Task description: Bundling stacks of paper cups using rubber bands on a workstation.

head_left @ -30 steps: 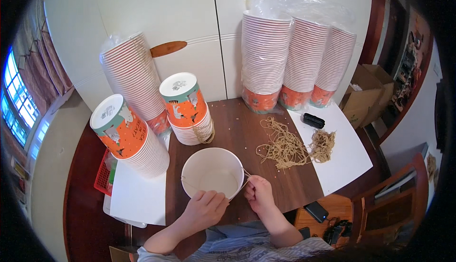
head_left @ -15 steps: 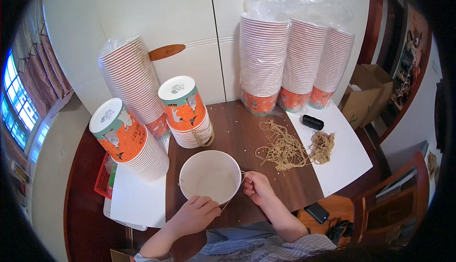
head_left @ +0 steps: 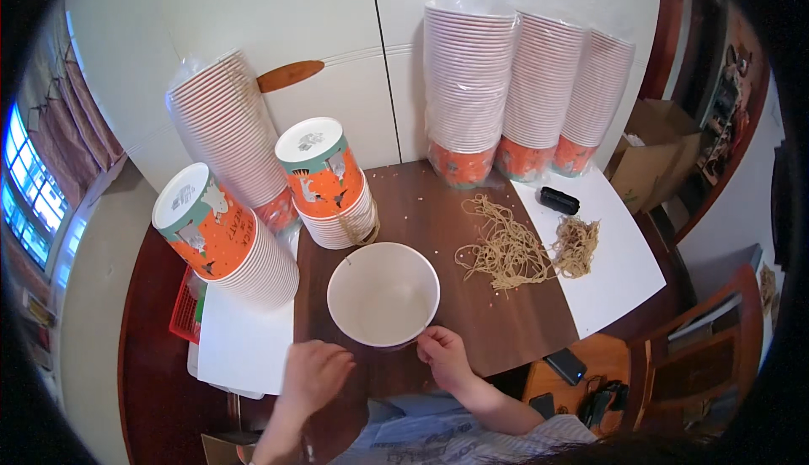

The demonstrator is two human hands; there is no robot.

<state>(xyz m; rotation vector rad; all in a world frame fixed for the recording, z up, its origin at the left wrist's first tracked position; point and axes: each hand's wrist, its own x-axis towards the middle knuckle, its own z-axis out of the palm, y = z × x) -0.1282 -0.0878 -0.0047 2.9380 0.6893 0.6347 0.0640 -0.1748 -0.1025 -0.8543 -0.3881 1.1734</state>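
A white-lined paper bucket (head_left: pixel 383 294) stands mouth up near the table's front, its rim facing me. My right hand (head_left: pixel 444 357) pinches at the lower right of that rim; whether cord is also between its fingertips is hidden. A small dark mark shows on the bucket's inner wall at the far left. My left hand (head_left: pixel 317 374) hovers left of and nearer than the bucket, apart from it. Its fingers are loosely bent, and nothing shows in them. Right of the bucket lie loose tan cords (head_left: pixel 503 246) and a smaller bundle of cord (head_left: pixel 575 246).
Upside-down stacks of orange-and-white buckets stand at left, one in front (head_left: pixel 227 237) and one behind with cord hanging (head_left: pixel 324 183). Plastic-wrapped stacks lean at back left (head_left: pixel 223 120) and stand at back right (head_left: pixel 468 86). A black object (head_left: pixel 559 201) lies beside the cords.
The bucket has turned clockwise and shifted slightly right. My left hand has left its near rim and moved left and down. My right hand has moved down along the rim.
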